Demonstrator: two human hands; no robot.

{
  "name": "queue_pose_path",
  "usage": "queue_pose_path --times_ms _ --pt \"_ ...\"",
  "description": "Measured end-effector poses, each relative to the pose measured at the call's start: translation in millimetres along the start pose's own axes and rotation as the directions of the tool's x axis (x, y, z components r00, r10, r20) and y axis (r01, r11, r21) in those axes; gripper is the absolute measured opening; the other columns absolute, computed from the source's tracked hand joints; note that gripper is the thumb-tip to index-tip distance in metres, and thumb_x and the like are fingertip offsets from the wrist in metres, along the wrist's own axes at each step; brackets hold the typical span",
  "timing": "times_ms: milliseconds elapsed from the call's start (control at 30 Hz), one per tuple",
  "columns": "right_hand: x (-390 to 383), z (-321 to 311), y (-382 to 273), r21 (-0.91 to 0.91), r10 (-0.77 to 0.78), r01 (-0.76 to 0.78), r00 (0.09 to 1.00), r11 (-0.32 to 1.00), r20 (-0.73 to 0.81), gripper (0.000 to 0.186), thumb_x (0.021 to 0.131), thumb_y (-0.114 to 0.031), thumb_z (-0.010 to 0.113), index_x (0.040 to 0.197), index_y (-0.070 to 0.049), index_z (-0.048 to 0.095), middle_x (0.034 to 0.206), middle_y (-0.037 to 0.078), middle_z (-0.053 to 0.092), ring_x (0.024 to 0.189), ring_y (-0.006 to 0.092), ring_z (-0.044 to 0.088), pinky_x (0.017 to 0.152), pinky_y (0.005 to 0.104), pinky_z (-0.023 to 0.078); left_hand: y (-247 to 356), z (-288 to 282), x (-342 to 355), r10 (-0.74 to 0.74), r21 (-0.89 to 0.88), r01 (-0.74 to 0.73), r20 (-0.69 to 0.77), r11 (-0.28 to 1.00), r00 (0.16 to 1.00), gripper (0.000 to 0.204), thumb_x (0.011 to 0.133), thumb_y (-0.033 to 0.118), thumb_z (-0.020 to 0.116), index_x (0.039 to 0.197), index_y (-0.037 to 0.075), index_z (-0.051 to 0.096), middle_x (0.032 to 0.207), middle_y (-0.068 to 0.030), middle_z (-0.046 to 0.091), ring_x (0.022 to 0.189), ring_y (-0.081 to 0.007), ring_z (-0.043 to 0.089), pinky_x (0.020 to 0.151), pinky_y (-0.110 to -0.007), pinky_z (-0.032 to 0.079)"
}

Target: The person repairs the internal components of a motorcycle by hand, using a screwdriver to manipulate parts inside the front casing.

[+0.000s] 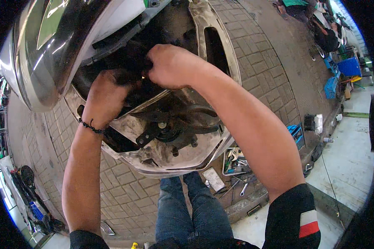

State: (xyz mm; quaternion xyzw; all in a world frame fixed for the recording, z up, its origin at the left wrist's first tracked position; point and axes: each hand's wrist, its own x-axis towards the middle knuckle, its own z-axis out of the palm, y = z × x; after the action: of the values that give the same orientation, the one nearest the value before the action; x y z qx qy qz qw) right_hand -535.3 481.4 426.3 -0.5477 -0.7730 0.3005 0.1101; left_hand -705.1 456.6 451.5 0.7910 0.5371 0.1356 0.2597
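Observation:
My left hand (106,93), with a black beaded bracelet (91,126) at the wrist, reaches into the dark cavity of a motorbike's bodywork (131,128). Close beside it, on the right, my right hand (170,66) reaches into the same cavity. The fingers of both hands are curled toward each other around something dark, which shadow and the hands themselves hide. A tiny yellowish spot (143,77) shows between them. Nearer me, a round metal bolt head (162,125) sits among dark brackets on the dusty, pale body.
A glossy dark and silver panel (50,54) rises at the upper left. On the brick paving to the right lie a tool tray (236,161), a spanner (244,189) and a white box (213,179). Blue crates (331,86) and a person (326,39) are farther off.

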Motion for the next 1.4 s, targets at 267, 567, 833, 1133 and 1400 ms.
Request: queue_pose_path --times_ms 267,567,833,1133,1400 --pt "-4 -5 -2 -0.005 -0.055 0.055 0.998 0.998 -0.003 0.030 0.072 -0.023 0.055 0.088 0.002 0.061 0.095 0.024 0.059 0.093 0.0375 0.056 0.082 0.0407 0.045 -6 -2 1 -0.062 -0.055 0.066 0.077 0.996 0.995 0.024 0.072 0.018 0.061 0.088 0.000 0.063 0.083 -0.0191 0.062 0.077 -0.0311 0.060 0.070 -0.035 0.045" --pt "-1 -2 -1 -0.045 -0.049 0.050 0.998 0.998 0.027 0.030 0.073 -0.025 0.057 0.089 0.001 0.061 0.095 0.024 0.059 0.092 0.0374 0.056 0.082 0.0410 0.045 -12 3 2 0.119 0.113 -0.121 0.028 0.986 0.993 0.025 0.071 0.020 0.060 0.088 0.002 0.063 0.087 -0.0202 0.062 0.083 -0.0346 0.059 0.074 -0.036 0.045" --pt "2 0 1 -0.044 -0.061 0.062 0.997 0.997 0.039 0.030 0.072 -0.028 0.060 0.089 -0.003 0.063 0.086 0.023 0.061 0.085 0.0369 0.058 0.078 0.0422 0.046 -18 10 1 0.141 0.094 -0.137 -0.035 0.986 0.989 0.025 0.069 0.019 0.060 0.085 0.001 0.063 0.084 -0.0218 0.061 0.084 -0.0371 0.058 0.073 -0.038 0.045" --pt "-1 -1 2 -0.106 -0.154 0.154 0.988 0.982 0.016 0.029 0.071 -0.022 0.058 0.083 0.003 0.064 0.090 0.021 0.062 0.086 0.0341 0.060 0.078 0.0398 0.049 -14 2 3 -0.023 -0.166 0.033 0.066 0.986 0.998 0.027 0.071 0.020 0.060 0.089 0.001 0.062 0.085 -0.0194 0.063 0.080 -0.0315 0.060 0.074 -0.034 0.045" --pt "-3 -8 -4 -0.091 -0.120 0.128 0.989 0.988 0.081 0.032 0.075 -0.028 0.057 0.088 0.000 0.062 0.093 0.023 0.059 0.091 0.0371 0.056 0.081 0.0416 0.045 -3 -12 -1 -0.023 -0.194 0.057 0.172 0.979 0.985 0.030 0.072 0.021 0.058 0.093 0.001 0.062 0.088 -0.0161 0.064 0.081 -0.0282 0.059 0.076 -0.034 0.044"
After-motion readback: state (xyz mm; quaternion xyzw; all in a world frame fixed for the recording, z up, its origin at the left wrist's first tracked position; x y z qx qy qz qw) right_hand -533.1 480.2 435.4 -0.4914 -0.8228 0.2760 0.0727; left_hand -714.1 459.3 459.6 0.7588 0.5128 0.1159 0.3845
